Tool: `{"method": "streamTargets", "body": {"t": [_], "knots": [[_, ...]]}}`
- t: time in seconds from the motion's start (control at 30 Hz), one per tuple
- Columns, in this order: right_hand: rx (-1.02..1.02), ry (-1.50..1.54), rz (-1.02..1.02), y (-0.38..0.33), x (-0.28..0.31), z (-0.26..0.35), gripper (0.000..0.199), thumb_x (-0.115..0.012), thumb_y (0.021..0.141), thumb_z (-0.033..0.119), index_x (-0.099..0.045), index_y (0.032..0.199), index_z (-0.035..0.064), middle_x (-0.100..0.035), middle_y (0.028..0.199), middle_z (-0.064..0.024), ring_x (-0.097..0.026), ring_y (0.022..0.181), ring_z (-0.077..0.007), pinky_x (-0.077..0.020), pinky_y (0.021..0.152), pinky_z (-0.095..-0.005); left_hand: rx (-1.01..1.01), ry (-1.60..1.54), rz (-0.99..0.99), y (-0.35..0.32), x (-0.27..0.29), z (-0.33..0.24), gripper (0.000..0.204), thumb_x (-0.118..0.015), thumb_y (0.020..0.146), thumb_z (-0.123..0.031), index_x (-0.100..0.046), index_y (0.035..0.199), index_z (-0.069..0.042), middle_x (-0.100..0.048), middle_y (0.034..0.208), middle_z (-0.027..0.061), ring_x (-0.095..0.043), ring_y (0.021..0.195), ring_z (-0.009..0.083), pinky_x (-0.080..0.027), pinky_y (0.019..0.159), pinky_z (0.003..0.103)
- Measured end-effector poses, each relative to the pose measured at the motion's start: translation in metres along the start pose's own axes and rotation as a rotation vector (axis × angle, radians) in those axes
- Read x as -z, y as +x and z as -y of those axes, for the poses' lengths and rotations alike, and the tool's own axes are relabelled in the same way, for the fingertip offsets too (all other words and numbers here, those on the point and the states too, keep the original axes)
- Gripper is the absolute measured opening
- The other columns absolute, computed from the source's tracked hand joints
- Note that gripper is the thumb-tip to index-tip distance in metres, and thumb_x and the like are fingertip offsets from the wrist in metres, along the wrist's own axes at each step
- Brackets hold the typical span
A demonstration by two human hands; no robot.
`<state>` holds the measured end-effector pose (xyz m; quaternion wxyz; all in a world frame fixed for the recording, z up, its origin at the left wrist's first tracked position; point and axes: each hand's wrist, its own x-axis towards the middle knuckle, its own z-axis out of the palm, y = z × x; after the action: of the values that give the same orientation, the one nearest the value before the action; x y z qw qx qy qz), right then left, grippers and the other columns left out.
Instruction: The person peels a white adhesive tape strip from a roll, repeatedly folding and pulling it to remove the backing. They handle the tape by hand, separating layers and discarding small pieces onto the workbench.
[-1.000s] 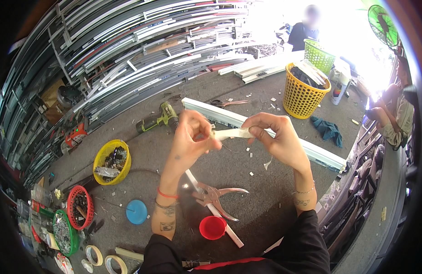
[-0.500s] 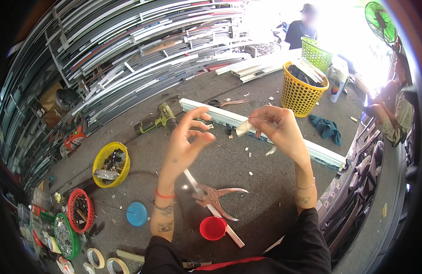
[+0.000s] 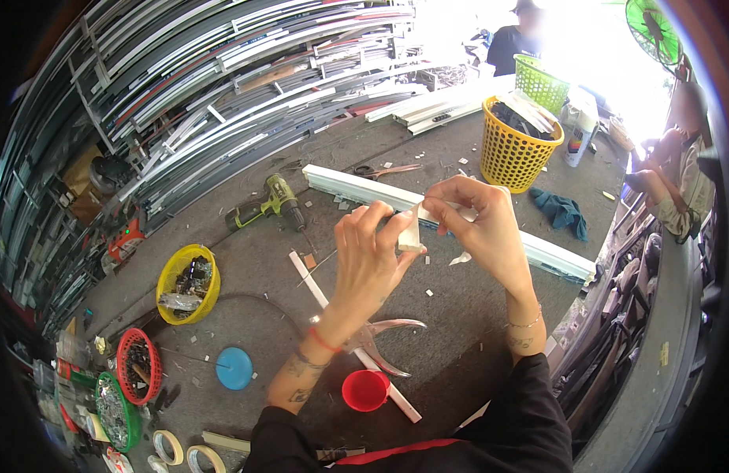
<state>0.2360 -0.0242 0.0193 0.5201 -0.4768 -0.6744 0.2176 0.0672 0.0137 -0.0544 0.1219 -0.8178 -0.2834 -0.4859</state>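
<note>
My left hand (image 3: 371, 256) and my right hand (image 3: 476, 229) meet above the table. Between them is a small cream-coloured strip (image 3: 409, 236), perhaps tape. Left thumb and fingers grip its lower part, while right thumb and forefinger pinch its upper end. Behind my hands a long white profile (image 3: 357, 188) lies across the table, partly hidden by them. Below my left wrist, metal hand pliers (image 3: 384, 344) rest over a narrow white bar (image 3: 392, 394); my forearm covers part of both. A red cup (image 3: 364, 391) stands beside that bar.
A green cordless drill (image 3: 276, 201) and scissors (image 3: 384, 169) lie beyond my left hand. Yellow (image 3: 215, 299), red (image 3: 122, 347) and green (image 3: 102, 394) baskets stand left, near tape rolls (image 3: 167, 448). A tall yellow basket (image 3: 510, 162) and teal cloth (image 3: 559, 213) are far right. Two people are beyond.
My left hand has moved right and up to the cream strip and closed on it. My right hand has stayed nearly in place, still pinching the strip.
</note>
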Motion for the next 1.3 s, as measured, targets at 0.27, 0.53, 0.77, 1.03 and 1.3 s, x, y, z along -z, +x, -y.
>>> {"method": "streamTargets", "body": {"t": [0.27,0.53,0.77,1.03,1.3], "knots": [[0.018,-0.013,-0.007,0.001,-0.001,-0.001,0.012,-0.067,0.085,0.005,-0.066,0.091,-0.0053,-0.068,0.076,-0.0067,-0.062,0.061,-0.0084,-0.0472,0.055,-0.0214,0.046,-0.064,-0.104,0.005,0.0,0.0,0.053,-0.078,0.074,-0.012,-0.048,0.118,-0.01,-0.048,0.111,0.0096,-0.051,0.097,0.0269,-0.04,0.081,0.042],[0.021,-0.04,-0.017,0.002,-0.001,-0.002,0.011,-0.067,0.085,0.006,-0.066,0.089,-0.0045,-0.067,0.072,-0.006,-0.061,0.059,-0.0082,-0.047,0.054,-0.0216,0.173,-0.338,-0.205,0.014,0.015,0.006,0.035,-0.065,0.084,0.0,-0.057,0.118,-0.002,-0.061,0.107,0.0116,-0.063,0.089,0.0186,-0.052,0.077,0.031],[0.035,-0.061,0.007,0.001,-0.002,-0.002,0.011,-0.066,0.085,0.006,-0.066,0.089,-0.0034,-0.067,0.072,-0.0067,-0.06,0.059,-0.0081,-0.0454,0.054,-0.0217,0.419,-0.621,-0.099,0.013,0.019,0.008,0.023,-0.052,0.096,-0.009,-0.061,0.113,0.003,-0.063,0.096,0.0085,-0.062,0.082,0.0119,-0.051,0.073,0.026],[0.16,-0.115,0.046,-0.001,-0.009,-0.004,0.011,-0.065,0.085,0.004,-0.066,0.093,-0.0037,-0.067,0.076,-0.008,-0.061,0.061,-0.0092,-0.0462,0.056,-0.0231,0.628,-1.08,-0.079,0.011,0.02,0.026,0.026,-0.048,0.099,-0.013,-0.06,0.113,0.006,-0.065,0.093,0.0092,-0.062,0.079,0.0111,-0.052,0.07,0.024],[0.095,-0.046,0.059,-0.001,-0.012,-0.002,0.011,-0.065,0.085,0.004,-0.066,0.093,-0.0043,-0.068,0.076,-0.0086,-0.062,0.062,-0.0102,-0.0478,0.058,-0.0238,0.652,-1.128,-0.115,0.011,0.024,0.033,0.022,-0.055,0.095,-0.011,-0.061,0.109,0.006,-0.065,0.096,0.0086,-0.061,0.077,0.0102,-0.052,0.068,0.024]]}}
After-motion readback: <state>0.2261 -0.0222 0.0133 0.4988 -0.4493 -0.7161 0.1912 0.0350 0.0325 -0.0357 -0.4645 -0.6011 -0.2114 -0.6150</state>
